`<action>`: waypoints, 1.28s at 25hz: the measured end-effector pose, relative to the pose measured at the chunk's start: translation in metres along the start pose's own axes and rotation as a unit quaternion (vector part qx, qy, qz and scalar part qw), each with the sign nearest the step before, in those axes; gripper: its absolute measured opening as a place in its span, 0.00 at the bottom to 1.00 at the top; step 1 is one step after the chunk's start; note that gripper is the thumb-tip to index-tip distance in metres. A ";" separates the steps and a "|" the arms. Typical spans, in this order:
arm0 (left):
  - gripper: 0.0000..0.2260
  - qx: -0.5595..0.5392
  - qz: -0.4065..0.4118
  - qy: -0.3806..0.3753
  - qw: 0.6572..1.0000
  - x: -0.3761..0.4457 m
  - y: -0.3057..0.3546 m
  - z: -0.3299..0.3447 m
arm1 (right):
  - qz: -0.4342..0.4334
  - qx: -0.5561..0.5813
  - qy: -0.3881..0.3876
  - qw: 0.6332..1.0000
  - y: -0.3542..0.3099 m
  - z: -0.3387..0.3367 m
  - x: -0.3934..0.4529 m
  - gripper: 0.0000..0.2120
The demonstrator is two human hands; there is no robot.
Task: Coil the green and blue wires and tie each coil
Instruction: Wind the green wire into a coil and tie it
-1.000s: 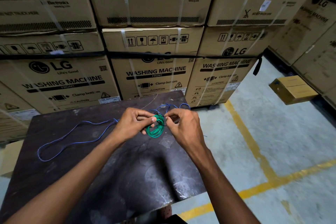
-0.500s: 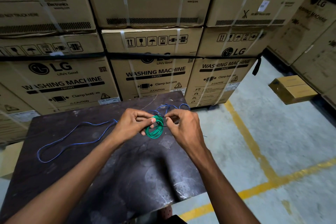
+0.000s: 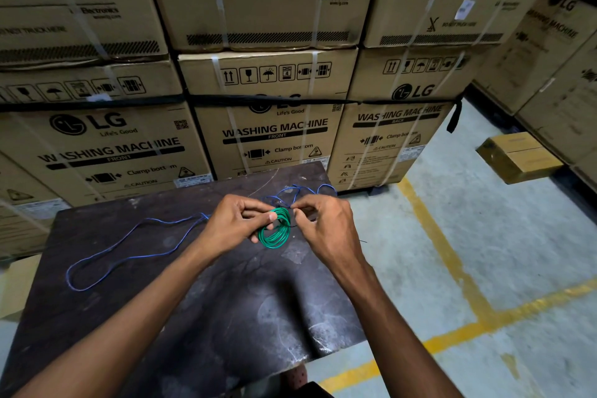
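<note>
A small coil of green wire (image 3: 275, 233) hangs between both hands above the dark table (image 3: 200, 307). My left hand (image 3: 233, 223) pinches the coil's upper left side. My right hand (image 3: 323, 223) pinches at the coil's upper right edge, fingertips closed on something thin and dark there; what it is I cannot tell. The blue wire (image 3: 129, 249) lies loose on the table in a long loop to the left, passes behind my hands, and shows again as tangled loops near the table's far right corner.
Stacked cardboard washing-machine boxes (image 3: 274, 126) stand right behind the table. A small cardboard box (image 3: 520, 157) sits on the concrete floor at right, which has yellow lines (image 3: 452, 271). More boxes line the right wall.
Both hands hold the green coil in nearly the same spot; the fingertips shift slightly at the coil's top. The blue wire has not moved.
</note>
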State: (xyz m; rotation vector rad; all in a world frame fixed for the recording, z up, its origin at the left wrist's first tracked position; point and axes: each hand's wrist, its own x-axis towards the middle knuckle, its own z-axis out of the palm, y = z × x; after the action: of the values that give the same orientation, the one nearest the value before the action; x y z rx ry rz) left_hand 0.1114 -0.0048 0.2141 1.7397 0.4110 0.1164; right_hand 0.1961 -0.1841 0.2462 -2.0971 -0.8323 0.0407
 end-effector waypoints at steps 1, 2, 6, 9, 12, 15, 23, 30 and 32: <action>0.05 0.001 0.003 -0.002 1.000 0.000 0.000 0.000 | 0.001 -0.002 -0.003 1.000 0.000 0.000 0.000 0.05; 0.05 0.003 0.005 -0.004 1.000 -0.001 0.000 0.000 | 0.004 -0.006 -0.007 1.000 0.000 0.000 0.000 0.05; 0.05 0.008 0.011 -0.005 1.000 -0.002 -0.001 0.000 | 0.004 -0.019 -0.025 0.999 0.003 -0.001 0.000 0.06; 0.06 0.031 0.031 -0.014 0.999 -0.003 -0.002 0.002 | 0.014 -0.041 -0.046 0.998 0.004 0.002 0.001 0.06; 0.05 0.080 0.055 -0.019 0.995 -0.004 -0.004 0.005 | 0.035 -0.064 -0.064 0.995 0.004 0.006 0.005 0.05; 0.06 0.089 0.055 -0.008 0.994 -0.004 -0.005 0.004 | 0.062 -0.034 -0.058 0.996 0.003 0.006 0.008 0.02; 0.06 0.111 0.060 0.006 0.992 -0.007 -0.008 0.002 | 0.103 0.021 -0.087 0.991 0.013 0.013 0.009 0.05; 0.06 0.084 0.063 -0.046 0.993 -0.014 0.001 0.003 | 0.210 0.244 -0.147 0.935 0.030 0.014 0.019 0.12; 0.07 0.086 0.062 -0.059 0.993 -0.015 0.000 0.003 | 0.225 0.275 -0.191 0.915 0.027 0.012 0.019 0.09</action>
State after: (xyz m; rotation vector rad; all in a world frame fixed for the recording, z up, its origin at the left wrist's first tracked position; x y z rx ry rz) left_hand 0.0981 -0.0128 0.2161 1.9312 0.2307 0.0682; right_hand 0.2221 -0.1754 0.2235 -1.7060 -0.4557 0.8592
